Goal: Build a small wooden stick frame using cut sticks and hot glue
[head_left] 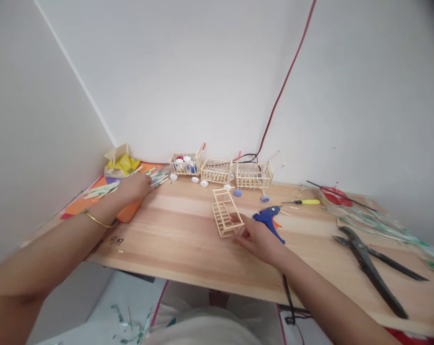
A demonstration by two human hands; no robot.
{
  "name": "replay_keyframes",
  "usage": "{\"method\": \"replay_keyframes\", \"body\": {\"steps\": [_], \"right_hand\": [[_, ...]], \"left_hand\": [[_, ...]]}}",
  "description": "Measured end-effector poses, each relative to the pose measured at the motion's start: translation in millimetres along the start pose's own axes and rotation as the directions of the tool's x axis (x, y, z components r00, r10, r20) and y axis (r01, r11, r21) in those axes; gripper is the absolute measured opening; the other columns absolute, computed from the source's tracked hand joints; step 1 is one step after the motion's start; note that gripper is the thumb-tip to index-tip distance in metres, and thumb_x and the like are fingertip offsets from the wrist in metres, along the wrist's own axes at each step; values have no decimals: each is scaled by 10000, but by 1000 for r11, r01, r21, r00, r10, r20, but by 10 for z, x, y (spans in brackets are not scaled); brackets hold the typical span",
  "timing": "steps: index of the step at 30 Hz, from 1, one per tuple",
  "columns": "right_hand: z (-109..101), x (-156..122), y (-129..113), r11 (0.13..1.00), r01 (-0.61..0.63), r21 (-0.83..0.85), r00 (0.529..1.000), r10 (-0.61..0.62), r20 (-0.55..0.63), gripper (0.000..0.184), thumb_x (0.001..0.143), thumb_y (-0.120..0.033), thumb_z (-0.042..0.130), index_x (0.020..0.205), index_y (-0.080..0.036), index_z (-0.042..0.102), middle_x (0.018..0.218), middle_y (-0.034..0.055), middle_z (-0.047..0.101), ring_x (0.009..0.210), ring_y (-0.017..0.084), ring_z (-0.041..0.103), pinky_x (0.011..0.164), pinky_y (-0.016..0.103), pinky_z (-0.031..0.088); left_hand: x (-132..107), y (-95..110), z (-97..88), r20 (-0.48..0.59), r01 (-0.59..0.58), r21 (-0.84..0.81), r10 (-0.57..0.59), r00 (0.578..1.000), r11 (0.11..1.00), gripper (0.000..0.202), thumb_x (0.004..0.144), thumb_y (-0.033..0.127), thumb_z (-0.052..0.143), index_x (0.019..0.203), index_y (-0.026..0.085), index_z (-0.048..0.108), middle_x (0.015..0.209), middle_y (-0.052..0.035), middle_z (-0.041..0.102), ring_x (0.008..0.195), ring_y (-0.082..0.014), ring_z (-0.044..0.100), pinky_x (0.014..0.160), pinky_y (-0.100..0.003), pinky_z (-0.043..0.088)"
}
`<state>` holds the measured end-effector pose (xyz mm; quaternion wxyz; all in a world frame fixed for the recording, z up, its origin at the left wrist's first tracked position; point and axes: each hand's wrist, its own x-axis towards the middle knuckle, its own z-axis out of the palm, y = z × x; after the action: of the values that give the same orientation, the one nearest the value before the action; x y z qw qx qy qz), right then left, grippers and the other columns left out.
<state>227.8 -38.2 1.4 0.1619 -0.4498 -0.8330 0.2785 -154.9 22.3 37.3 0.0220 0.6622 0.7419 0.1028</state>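
Observation:
My right hand (255, 238) grips the near right corner of a small open frame (222, 214) made of thin wooden sticks. The frame rests tilted on the table, and no wheels show on it. Over on the left, my left hand (136, 187) is at a pile of wooden sticks (104, 190), some in clear and green wrapping. Its fingers are curled down, and their tips are partly hidden, so what they pinch cannot be made out. A blue glue gun (267, 218) lies just right of my right hand.
Behind stand three stick carts: a left cart (174, 168) holding small items, a middle cart (216, 172) and a right cart (255, 178). Rightward lie a yellow-handled screwdriver (308, 202), red tape roll (335, 196), large pliers-like cutters (370, 266) and plastic wrapping (393, 230). Orange paper (129, 211) lies left.

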Motion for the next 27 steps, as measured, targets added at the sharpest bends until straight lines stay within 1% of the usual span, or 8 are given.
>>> {"method": "replay_keyframes", "body": {"steps": [8,13,17,19,20,22,25,27], "right_hand": [[-108,-235,145,997,29,78,992,-19,-121,434,854,-311,503,1255,-168,420,766,26,609,637,143,562,610,271,437],[-136,-318,250,999,19,38,972,-10,-236,403,864,-348,498,1222,-171,447,747,22,584,620,141,534,593,273,432],[-184,-389,312,1000,-14,4,956,15,-293,366,867,-367,494,1184,-184,479,800,37,589,633,139,531,591,272,432],[-196,-415,331,999,-35,-3,947,33,-320,349,868,-365,496,1171,-193,489,783,28,583,619,136,522,588,271,427],[-196,-422,336,999,-44,-2,944,41,-329,343,867,-363,497,1167,-196,492,765,21,577,607,134,516,585,270,424],[-184,-424,333,999,-51,5,938,50,-343,335,867,-361,499,1161,-199,496,738,11,567,593,132,510,580,268,422],[-156,-414,302,999,-40,13,934,42,-355,321,868,-355,497,1149,-201,502,735,10,562,599,134,515,583,267,425],[-149,-415,276,999,-31,7,934,32,-355,310,871,-345,493,1146,-203,502,751,14,567,615,137,520,592,269,429]], "left_hand": [[127,-95,176,99,95,113,-106,989,989,153,665,244,527,639,130,627,824,-218,678,851,-373,622,712,-435,458],[35,-115,113,-58,110,-66,-113,992,992,173,694,269,522,710,129,622,805,-225,661,877,-399,612,754,-491,434],[34,-191,-152,-243,68,-348,-160,957,935,292,829,344,405,1007,180,570,813,-134,661,816,-304,629,750,-459,446],[28,-119,-283,-353,-64,-556,-166,921,829,289,880,372,335,1089,271,508,842,-63,637,792,-233,623,751,-416,452],[14,-41,-323,-438,-258,-771,-189,879,582,228,856,377,426,1024,273,538,815,-57,615,777,-232,608,761,-427,438],[-46,180,-320,-515,-403,-816,-202,833,415,186,873,417,404,941,290,522,774,-23,567,743,-189,573,765,-409,447],[-229,561,-70,-543,-485,-834,-232,807,263,187,881,407,397,896,243,486,751,-1,513,699,-146,520,760,-355,452],[-401,753,208,-494,-436,-854,-185,849,284,195,867,398,428,868,216,499,756,-3,527,718,-144,516,741,-316,443]]}}
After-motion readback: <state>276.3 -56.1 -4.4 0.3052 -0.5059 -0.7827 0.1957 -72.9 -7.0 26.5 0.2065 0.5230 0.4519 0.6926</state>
